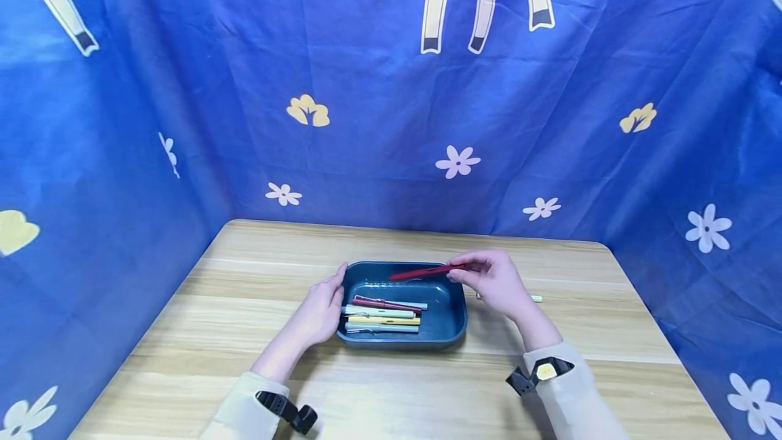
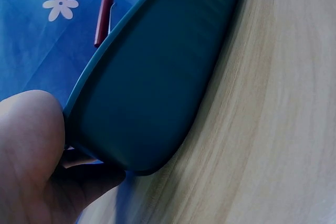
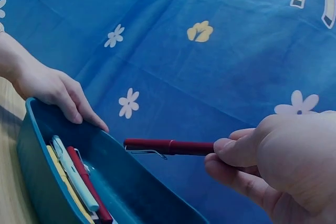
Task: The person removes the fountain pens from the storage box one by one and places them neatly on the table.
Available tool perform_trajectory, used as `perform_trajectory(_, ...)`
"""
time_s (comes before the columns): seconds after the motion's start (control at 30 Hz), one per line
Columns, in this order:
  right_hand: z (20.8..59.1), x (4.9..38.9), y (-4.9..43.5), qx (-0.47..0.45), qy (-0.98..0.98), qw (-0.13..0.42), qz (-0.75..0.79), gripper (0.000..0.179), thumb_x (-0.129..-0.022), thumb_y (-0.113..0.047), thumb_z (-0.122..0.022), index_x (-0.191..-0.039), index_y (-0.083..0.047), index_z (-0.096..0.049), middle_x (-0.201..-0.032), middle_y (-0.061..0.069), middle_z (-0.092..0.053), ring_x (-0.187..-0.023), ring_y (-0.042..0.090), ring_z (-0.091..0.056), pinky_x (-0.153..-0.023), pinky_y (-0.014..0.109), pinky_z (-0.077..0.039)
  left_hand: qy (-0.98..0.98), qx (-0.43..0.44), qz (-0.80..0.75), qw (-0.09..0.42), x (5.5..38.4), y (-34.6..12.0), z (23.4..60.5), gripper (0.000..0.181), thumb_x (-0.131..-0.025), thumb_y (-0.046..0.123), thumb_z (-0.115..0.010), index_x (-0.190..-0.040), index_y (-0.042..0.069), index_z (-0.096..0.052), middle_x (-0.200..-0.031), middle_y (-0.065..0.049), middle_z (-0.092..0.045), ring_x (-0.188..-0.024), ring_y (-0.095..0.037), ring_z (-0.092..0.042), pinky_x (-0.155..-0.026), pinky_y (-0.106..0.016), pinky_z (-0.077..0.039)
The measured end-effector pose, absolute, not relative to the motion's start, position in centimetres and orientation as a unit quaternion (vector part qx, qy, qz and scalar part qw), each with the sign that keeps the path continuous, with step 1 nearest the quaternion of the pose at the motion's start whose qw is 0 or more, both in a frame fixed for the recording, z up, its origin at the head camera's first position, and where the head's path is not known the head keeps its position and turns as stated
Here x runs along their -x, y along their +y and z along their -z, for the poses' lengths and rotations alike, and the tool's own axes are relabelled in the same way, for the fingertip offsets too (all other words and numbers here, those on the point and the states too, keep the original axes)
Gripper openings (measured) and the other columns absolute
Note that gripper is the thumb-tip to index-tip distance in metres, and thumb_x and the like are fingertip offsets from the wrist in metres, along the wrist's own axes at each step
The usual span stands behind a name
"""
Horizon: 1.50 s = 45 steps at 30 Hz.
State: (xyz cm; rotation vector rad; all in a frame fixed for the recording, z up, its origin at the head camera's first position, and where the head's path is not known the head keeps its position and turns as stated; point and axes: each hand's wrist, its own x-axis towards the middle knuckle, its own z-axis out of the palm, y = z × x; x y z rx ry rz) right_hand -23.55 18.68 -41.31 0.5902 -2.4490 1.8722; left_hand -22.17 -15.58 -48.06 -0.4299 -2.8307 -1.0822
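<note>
A dark teal plastic bin (image 1: 444, 311) rests on the table, with several capped pens lying side by side in its left part. Among them are a yellow pen (image 1: 385, 321), a pale green one (image 1: 380, 312) and a dark red one (image 1: 394, 305). At the bin's left end, my left hand (image 1: 320, 307) grips the rim and wall between thumb and fingers. Above the bin's far right part, my right hand (image 1: 495, 284) pinches another dark red pen (image 3: 191, 147) by one end. That pen points left, its clip showing in the right wrist view, clear of the bin's floor.
A white pen (image 1: 536, 299) lies on the wooden table (image 1: 586, 331) to the right of the bin, partly hidden by my right hand. A blue patterned cloth (image 1: 379, 121) hangs behind the table and along both sides.
</note>
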Motion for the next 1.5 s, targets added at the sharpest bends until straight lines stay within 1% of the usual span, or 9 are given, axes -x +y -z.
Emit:
perform_trajectory(0.13,40.5,22.3,19.5,-0.191,-0.776,0.007,-0.6,0.02,-0.086,0.003,-0.072,-0.104,0.008,-0.071,-0.103,0.02,-0.071,-0.088,0.037,-0.071,-0.069,0.029,-0.061,-0.926,0.139,0.35,0.043,22.1,-15.5,48.1,0.051,-0.104,0.011,-0.038,-0.154,0.002,-0.026,-0.15,-0.023,-0.038,-0.137,-0.035,-0.038,-0.114,-0.05,-0.03)
perform_trajectory(0.23,41.5,22.5,20.5,-0.188,-0.769,0.014,-0.611,0.02,-0.085,0.002,-0.074,-0.104,0.006,-0.072,-0.102,0.019,-0.072,-0.088,0.035,-0.071,-0.069,0.029,-0.061,-0.926,0.138,0.35,0.044,22.1,-15.4,48.2,0.052,-0.104,0.011,-0.038,-0.154,0.002,-0.026,-0.149,-0.023,-0.038,-0.137,-0.036,-0.039,-0.114,-0.05,-0.03)
perform_trajectory(0.37,42.8,22.8,21.9,-0.183,-0.755,0.022,-0.629,0.022,-0.083,-0.002,-0.077,-0.104,0.004,-0.073,-0.101,0.02,-0.072,-0.087,0.032,-0.072,-0.074,0.035,-0.061,-0.925,0.139,0.351,0.044,21.9,-15.2,48.2,0.052,-0.104,0.01,-0.038,-0.153,0.001,-0.026,-0.149,-0.023,-0.038,-0.137,-0.035,-0.038,-0.114,-0.05,-0.03)
perform_trajectory(0.57,43.0,22.3,23.8,-0.198,-0.736,0.022,-0.647,0.026,-0.083,0.0,-0.076,-0.107,0.009,-0.07,-0.101,0.024,-0.07,-0.085,0.035,-0.072,-0.075,0.042,-0.06,-0.924,0.139,0.353,0.045,21.6,-15.1,48.2,0.052,-0.104,0.008,-0.038,-0.153,0.001,-0.025,-0.15,-0.023,-0.037,-0.137,-0.035,-0.037,-0.114,-0.049,-0.029)
perform_trajectory(0.73,43.2,21.8,25.5,-0.189,-0.739,0.033,-0.646,0.026,-0.083,-0.001,-0.077,-0.107,0.007,-0.071,-0.101,0.021,-0.071,-0.086,0.029,-0.072,-0.077,0.044,-0.059,-0.923,0.138,0.355,0.045,21.3,-15.0,48.1,0.052,-0.104,0.009,-0.037,-0.154,0.001,-0.024,-0.15,-0.023,-0.036,-0.137,-0.035,-0.037,-0.114,-0.05,-0.029)
perform_trajectory(0.93,43.9,21.2,27.3,-0.171,-0.75,0.044,-0.637,0.027,-0.082,-0.002,-0.077,-0.108,0.006,-0.071,-0.098,0.019,-0.072,-0.086,0.022,-0.072,-0.077,0.038,-0.06,-0.924,0.133,0.357,0.045,21.0,-14.7,48.1,0.052,-0.104,0.009,-0.037,-0.154,0.001,-0.024,-0.15,-0.023,-0.036,-0.137,-0.035,-0.037,-0.114,-0.049,-0.029)
perform_trajectory(1.13,44.6,21.0,28.7,-0.168,-0.75,0.054,-0.637,0.027,-0.084,-0.001,-0.075,-0.109,0.009,-0.07,-0.097,0.02,-0.072,-0.084,0.021,-0.072,-0.074,0.034,-0.061,-0.923,0.133,0.359,0.044,21.0,-14.7,48.4,0.052,-0.104,0.009,-0.037,-0.154,0.001,-0.024,-0.151,-0.023,-0.035,-0.138,-0.035,-0.035,-0.114,-0.05,-0.028)
perform_trajectory(1.3,45.3,20.9,30.3,-0.172,-0.744,0.058,-0.643,0.029,-0.084,0.003,-0.074,-0.109,0.015,-0.066,-0.098,0.022,-0.071,-0.086,0.02,-0.072,-0.076,0.035,-0.06,-0.923,0.134,0.358,0.045,21.1,-14.6,48.5,0.052,-0.104,0.009,-0.037,-0.154,0.001,-0.024,-0.151,-0.022,-0.035,-0.139,-0.035,-0.035,-0.115,-0.05,-0.028)
perform_trajectory(1.5,46.2,20.6,32.2,-0.162,-0.742,0.057,-0.648,0.03,-0.084,0.004,-0.074,-0.11,0.016,-0.065,-0.099,0.02,-0.072,-0.087,0.021,-0.072,-0.078,0.036,-0.059,-0.923,0.131,0.358,0.044,21.0,-14.7,48.4,0.052,-0.104,0.01,-0.037,-0.154,0.002,-0.024,-0.152,-0.022,-0.034,-0.139,-0.035,-0.035,-0.115,-0.05,-0.028)
